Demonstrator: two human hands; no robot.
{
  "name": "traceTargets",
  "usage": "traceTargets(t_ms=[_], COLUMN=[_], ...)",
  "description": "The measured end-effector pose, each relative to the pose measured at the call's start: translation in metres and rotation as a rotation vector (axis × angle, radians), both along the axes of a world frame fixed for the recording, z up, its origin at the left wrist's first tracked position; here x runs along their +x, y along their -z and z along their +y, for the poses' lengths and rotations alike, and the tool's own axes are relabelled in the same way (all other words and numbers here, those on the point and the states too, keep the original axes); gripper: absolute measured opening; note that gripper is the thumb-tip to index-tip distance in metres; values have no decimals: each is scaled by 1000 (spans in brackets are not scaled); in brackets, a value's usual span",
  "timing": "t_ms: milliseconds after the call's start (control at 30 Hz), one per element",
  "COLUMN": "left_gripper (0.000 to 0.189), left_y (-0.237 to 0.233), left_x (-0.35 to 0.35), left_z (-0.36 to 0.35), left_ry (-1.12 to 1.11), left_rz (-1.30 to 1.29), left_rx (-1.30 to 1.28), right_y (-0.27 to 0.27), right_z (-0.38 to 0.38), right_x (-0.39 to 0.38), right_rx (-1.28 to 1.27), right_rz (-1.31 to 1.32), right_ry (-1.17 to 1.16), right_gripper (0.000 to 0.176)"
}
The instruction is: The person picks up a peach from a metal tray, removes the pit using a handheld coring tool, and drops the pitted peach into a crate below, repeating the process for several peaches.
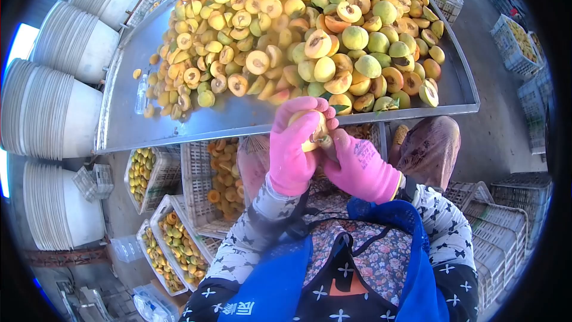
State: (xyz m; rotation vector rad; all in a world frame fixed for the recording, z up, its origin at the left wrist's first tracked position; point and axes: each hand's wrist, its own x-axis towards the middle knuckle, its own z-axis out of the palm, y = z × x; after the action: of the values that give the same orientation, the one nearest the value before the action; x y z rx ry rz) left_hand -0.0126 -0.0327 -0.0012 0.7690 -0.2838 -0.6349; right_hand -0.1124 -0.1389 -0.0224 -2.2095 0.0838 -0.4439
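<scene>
Pink gloves cover both hands, held together just past the near edge of the metal table (238,132). My left hand (293,156) is closed around a yellow peach (316,126), its fingers curled over the top. Against the peach's near right side, my right hand (364,168) is closed with the thumb pointing up. Something small sits between its fingers at the fruit, mostly hidden, and I cannot make out what it is. Beyond the hands, a large heap of whole and halved yellow peaches (257,62) covers much of the table, many with brown-red pit hollows showing.
A clear plastic bottle (142,95) lies at the table's left end. Below the table, a crate (196,182) holds peach halves, with other filled crates (159,170) at left. Stacked white tubs (83,110) line the far left. Stacked crates (491,244) stand at right.
</scene>
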Motion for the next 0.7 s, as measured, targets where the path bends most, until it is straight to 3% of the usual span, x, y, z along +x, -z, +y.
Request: traceTargets(t_ms=[133,233,267,367,467,567,667,700], left_gripper=[21,22,27,29,29,23,19,20], left_y=[-1,-4,-7,-8,-2,4,-3,-6], left_x=[0,16,15,5,-7,-9,-5,-2], left_z=[-5,7,9,3,-11,-17,-4,4], left_ry=[-63,174,158,10,-274,-312,-54,-64], left_rz=[-41,97,-121,-192,-421,-321,-431,-695], left_rx=[29,163,308,277,362,344,366,466], right_y=[1,8,11,1,16,26,14,6], right_z=[7,-4,-9,-1,9,3,-21,-28], right_x=[-1,-2,-3,-1,3,2,-4,-5], right_rx=[156,28,-21,-1,70,123,-15,-113], right_rz=[38,-24,9,-11,33,41,-64,46], right_ry=[-49,-40,-82,-82,-38,-74,-184,-210], right_gripper=[34,27,28,29,28,28,29,31])
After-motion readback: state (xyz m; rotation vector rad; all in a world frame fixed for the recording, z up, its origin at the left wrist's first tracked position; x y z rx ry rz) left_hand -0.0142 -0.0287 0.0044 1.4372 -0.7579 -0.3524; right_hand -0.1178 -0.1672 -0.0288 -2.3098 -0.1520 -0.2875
